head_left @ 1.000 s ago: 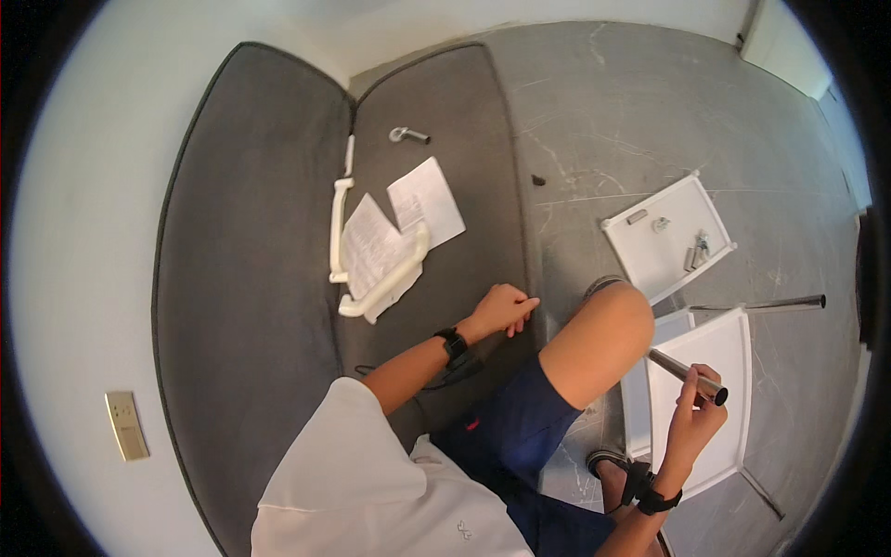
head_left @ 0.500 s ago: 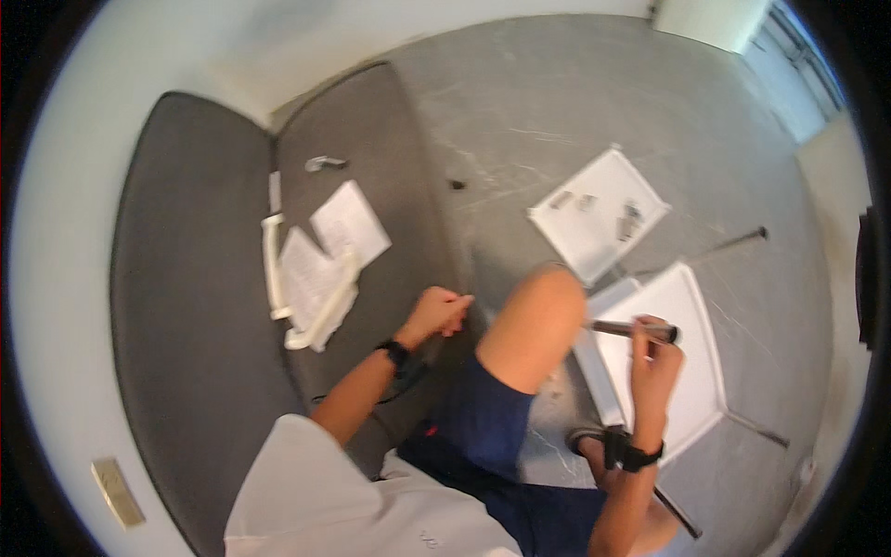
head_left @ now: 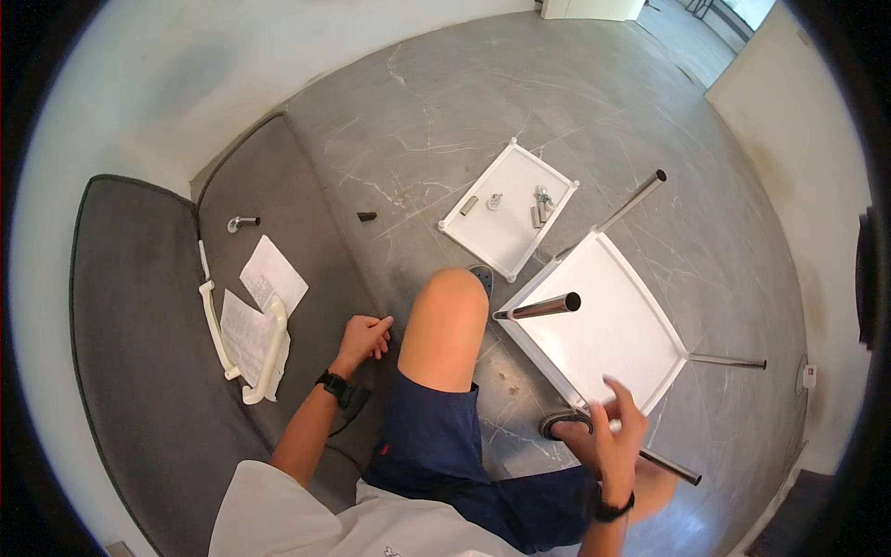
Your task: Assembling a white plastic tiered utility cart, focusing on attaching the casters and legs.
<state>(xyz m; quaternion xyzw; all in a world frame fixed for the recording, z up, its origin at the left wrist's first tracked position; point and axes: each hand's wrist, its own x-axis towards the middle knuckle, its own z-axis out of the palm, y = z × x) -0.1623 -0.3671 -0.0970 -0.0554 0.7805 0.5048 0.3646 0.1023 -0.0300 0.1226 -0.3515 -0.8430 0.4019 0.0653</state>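
My left hand (head_left: 365, 343) hangs over the front edge of the grey sofa seat, its fingers curled in with nothing visible in them. My right hand (head_left: 620, 434) is open, thumb and forefinger apart, over the near edge of a white tray-like shelf (head_left: 594, 325) on the floor. Metal tube legs stick out from this shelf's corners. One leg (head_left: 548, 306) rises upright at its left corner, untouched; another leg (head_left: 673, 466) lies near my right wrist. Beyond my knee is a second white shelf (head_left: 506, 223), bearing short metal tubes (head_left: 538, 217) and small fittings.
On the grey sofa (head_left: 278, 176) lie printed sheets (head_left: 274, 276), two cream curved bars (head_left: 269, 357) and a caster wheel (head_left: 243, 224). A small black piece (head_left: 368, 216) is on the marble-patterned floor. A white wall (head_left: 780, 176) stands at the right.
My right hand has let go of the upright metal leg and drawn back toward me, its fingers spreading. My left hand stays by the sofa edge. The view has turned to the right.
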